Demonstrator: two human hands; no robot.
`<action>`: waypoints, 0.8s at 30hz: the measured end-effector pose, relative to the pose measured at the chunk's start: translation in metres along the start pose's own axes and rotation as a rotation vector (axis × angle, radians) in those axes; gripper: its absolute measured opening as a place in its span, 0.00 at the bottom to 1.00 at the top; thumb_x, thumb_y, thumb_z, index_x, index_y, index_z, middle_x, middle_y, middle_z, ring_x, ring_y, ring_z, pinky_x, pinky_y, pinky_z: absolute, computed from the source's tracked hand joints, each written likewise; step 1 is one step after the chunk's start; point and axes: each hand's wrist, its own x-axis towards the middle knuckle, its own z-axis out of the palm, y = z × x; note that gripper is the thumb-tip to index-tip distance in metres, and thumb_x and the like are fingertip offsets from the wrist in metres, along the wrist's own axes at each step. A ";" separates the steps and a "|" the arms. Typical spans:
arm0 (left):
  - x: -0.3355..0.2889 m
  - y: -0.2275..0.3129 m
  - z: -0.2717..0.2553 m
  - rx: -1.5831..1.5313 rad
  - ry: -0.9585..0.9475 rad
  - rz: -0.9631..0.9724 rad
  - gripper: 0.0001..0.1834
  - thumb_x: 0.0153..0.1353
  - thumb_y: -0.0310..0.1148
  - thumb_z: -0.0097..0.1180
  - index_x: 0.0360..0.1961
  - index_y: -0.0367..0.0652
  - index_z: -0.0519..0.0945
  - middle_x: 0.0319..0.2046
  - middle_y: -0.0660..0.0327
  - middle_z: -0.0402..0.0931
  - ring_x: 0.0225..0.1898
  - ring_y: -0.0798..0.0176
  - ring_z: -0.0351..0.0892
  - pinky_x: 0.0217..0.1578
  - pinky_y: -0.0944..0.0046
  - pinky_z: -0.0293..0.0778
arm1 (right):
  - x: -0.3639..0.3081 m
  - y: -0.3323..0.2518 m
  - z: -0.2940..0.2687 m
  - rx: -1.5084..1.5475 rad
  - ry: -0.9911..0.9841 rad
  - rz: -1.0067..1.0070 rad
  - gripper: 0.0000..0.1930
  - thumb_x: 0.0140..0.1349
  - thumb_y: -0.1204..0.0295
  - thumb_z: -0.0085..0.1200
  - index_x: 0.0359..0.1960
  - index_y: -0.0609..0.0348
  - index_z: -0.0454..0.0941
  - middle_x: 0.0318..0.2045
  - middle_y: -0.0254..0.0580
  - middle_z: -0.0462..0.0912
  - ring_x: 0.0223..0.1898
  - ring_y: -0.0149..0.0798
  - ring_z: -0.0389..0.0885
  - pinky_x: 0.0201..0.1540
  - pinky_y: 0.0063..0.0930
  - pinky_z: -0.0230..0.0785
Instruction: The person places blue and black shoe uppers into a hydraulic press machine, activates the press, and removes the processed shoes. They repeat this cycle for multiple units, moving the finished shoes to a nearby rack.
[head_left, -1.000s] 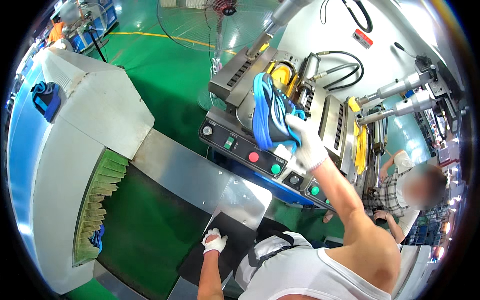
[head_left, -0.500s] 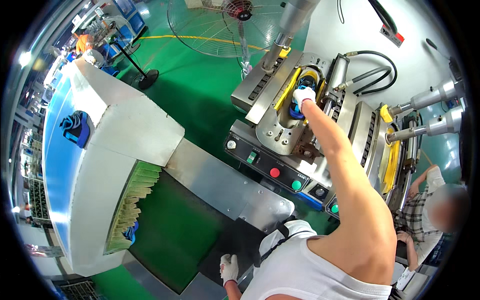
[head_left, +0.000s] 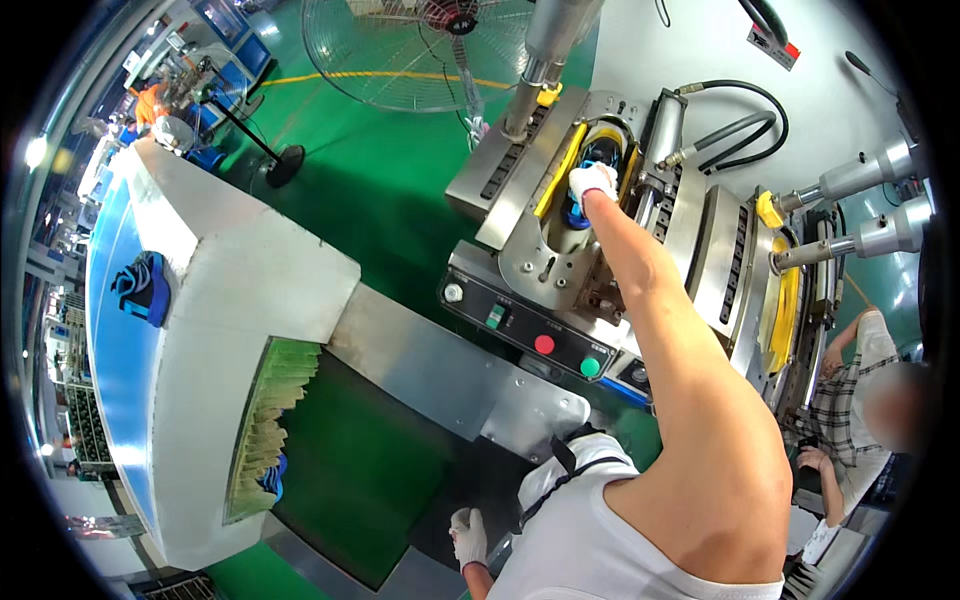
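Observation:
My right hand (head_left: 592, 182), in a white glove, reaches far forward with its fingers closed on a black and blue shoe (head_left: 577, 215). The shoe sits lengthwise in the oval cavity of a metal press (head_left: 520, 262), between yellow pads (head_left: 560, 172); my glove hides part of its upper. Low beside my waist hangs my gloved left hand (head_left: 468, 540), holding nothing, its thumb and fingers apart.
A white machine housing (head_left: 250, 250) with a green strip curtain (head_left: 272, 420) stands at left. One blue and black shoe (head_left: 142, 288) rests on its blue top; another (head_left: 272, 478) pokes through the curtain. Buttons (head_left: 543, 344) line the press front. A person (head_left: 850, 380) works at right.
My view has shifted slightly, so the press and fan appear further left. My right hand stays on the shoe in the press. The shoe at the curtain shows a little further out.

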 end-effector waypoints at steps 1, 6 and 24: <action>0.005 -0.024 0.003 -0.036 0.006 -0.009 0.26 0.71 0.48 0.60 0.59 0.38 0.78 0.51 0.50 0.83 0.52 0.52 0.83 0.55 0.53 0.77 | 0.000 0.007 -0.011 0.010 -0.124 -0.042 0.19 0.56 0.68 0.56 0.46 0.66 0.86 0.47 0.56 0.89 0.49 0.50 0.90 0.52 0.39 0.80; -0.038 -0.015 0.017 0.009 0.031 -0.182 0.28 0.70 0.54 0.58 0.60 0.43 0.78 0.51 0.48 0.82 0.52 0.47 0.83 0.53 0.50 0.77 | 0.000 0.016 -0.005 0.083 -0.034 -0.070 0.12 0.55 0.69 0.57 0.35 0.64 0.86 0.32 0.51 0.88 0.35 0.47 0.89 0.42 0.39 0.80; 0.038 -0.116 0.041 -0.340 0.076 0.325 0.22 0.69 0.45 0.60 0.53 0.37 0.81 0.40 0.54 0.83 0.40 0.58 0.84 0.43 0.57 0.81 | -0.157 0.034 -0.175 0.321 -0.031 -0.645 0.42 0.66 0.50 0.60 0.75 0.64 0.63 0.73 0.60 0.70 0.75 0.53 0.66 0.77 0.41 0.57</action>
